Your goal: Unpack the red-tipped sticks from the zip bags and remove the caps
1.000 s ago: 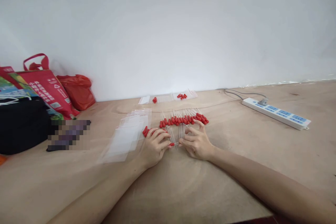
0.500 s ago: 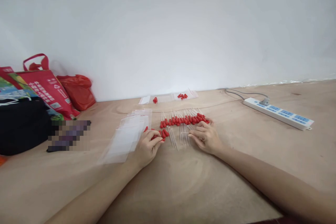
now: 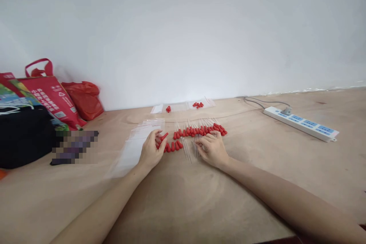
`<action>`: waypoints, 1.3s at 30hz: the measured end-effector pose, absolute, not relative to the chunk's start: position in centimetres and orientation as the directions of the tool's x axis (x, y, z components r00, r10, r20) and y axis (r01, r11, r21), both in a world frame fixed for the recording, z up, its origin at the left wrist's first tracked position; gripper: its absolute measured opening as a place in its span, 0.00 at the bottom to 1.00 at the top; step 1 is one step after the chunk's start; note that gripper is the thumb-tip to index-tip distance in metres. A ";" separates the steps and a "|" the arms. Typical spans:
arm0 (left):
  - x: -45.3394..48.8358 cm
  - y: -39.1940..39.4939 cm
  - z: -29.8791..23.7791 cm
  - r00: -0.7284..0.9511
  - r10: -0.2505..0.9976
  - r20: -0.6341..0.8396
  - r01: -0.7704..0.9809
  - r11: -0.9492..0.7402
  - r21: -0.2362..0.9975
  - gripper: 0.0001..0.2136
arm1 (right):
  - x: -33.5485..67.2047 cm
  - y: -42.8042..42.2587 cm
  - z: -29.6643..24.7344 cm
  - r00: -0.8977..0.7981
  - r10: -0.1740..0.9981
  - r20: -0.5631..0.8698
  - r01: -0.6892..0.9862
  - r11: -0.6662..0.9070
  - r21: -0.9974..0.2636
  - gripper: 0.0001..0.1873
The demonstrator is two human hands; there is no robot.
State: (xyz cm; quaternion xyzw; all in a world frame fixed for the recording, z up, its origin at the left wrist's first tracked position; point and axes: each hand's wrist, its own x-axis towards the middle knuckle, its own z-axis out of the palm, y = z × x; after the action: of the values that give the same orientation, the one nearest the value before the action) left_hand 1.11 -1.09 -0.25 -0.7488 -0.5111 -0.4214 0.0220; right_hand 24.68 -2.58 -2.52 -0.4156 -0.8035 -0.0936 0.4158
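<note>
My left hand [image 3: 150, 148] is raised a little over the table, with a red rubber dropper bulb [image 3: 164, 136] pinched between thumb and fingers. Below and right of it lies a short row of loose red bulbs [image 3: 173, 146]. My right hand [image 3: 213, 148] is closed at the fingertips over a small group of thin clear glass tubes, apparently gripping one glass tube [image 3: 196, 142]; the fingers cover much of it. More bare glass tubes [image 3: 187, 150] lie between the hands. Behind them, droppers with red bulbs [image 3: 197, 130] lie side by side, tips pointing away.
Clear zip bags [image 3: 134, 146] lie left of my left hand. By the wall, more bags hold red pieces [image 3: 198, 105]. A white power strip [image 3: 300, 124] with a cable is at the right. Red bags [image 3: 54, 97] and a black bag [image 3: 25, 137] stand at the left.
My left hand has lifted from the loose bulbs and moved slightly left, now with one bulb in its fingers. My right hand has shifted left over the glass tubes.
</note>
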 end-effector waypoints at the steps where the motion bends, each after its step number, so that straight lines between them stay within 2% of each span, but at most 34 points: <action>1: 1.2 -1.1 -0.3 0.130 0.753 0.646 0.793 -0.470 0.388 0.12 | 24.6 -2.6 -2.6 -0.321 0.586 0.744 0.744 0.642 -0.185 0.07; 6: 1.7 -1.6 -0.1 0.286 0.744 0.604 0.866 -0.470 0.168 0.07 | 24.3 -2.9 -2.5 -0.434 0.566 0.701 0.714 0.691 -0.115 0.09; 9: 1.9 -1.8 0.1 0.320 0.734 0.599 0.873 -0.474 0.114 0.09 | 24.3 -3.0 -2.5 -0.496 0.556 0.668 0.703 0.708 -0.068 0.11; 16: 2.0 -2.3 0.3 0.311 0.709 0.632 0.862 -0.491 0.127 0.18 | 24.3 -3.1 -2.2 -0.557 0.555 0.618 0.689 0.724 -0.030 0.20; 18: 2.0 -2.2 0.5 0.289 0.726 0.625 0.874 -0.466 0.137 0.16 | 24.3 -3.1 -2.1 -0.564 0.564 0.604 0.686 0.727 -0.038 0.23; 21: 1.9 -1.3 1.2 0.198 0.817 0.542 0.918 -0.349 0.190 0.13 | 24.4 -3.2 -1.9 -0.557 0.569 0.605 0.679 0.732 -0.064 0.25; 26: 2.9 1.9 3.0 0.021 0.972 0.233 0.978 -0.068 0.195 0.16 | 24.4 -3.3 -2.0 -0.496 0.571 0.654 0.694 0.714 -0.097 0.20; 28: 3.7 3.2 3.4 -0.026 0.996 0.088 0.985 0.010 0.173 0.19 | 24.6 -3.3 -2.0 -0.469 0.567 0.677 0.701 0.705 -0.104 0.17; 30: 4.4 4.2 3.5 -0.046 0.999 0.011 0.986 0.043 0.162 0.19 | 24.8 -3.3 -2.1 -0.447 0.562 0.696 0.710 0.696 -0.107 0.15; 35: 5.2 5.3 3.6 -0.051 0.998 -0.029 0.987 0.055 0.151 0.12 | 25.4 -3.1 -2.1 -0.393 0.555 0.733 0.741 0.663 -0.105 0.11; 39: 4.5 4.4 4.9 -0.082 0.995 0.064 0.991 0.074 0.110 0.11 | 25.5 -3.1 -2.1 -0.375 0.549 0.747 0.754 0.650 -0.099 0.11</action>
State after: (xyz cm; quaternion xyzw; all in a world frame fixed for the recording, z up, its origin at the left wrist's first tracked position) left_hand 4.49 4.45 4.89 -0.6775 -0.7327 -0.0622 -0.0138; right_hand 25.47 -3.12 -2.09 -0.3977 -0.8188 -0.1302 0.3929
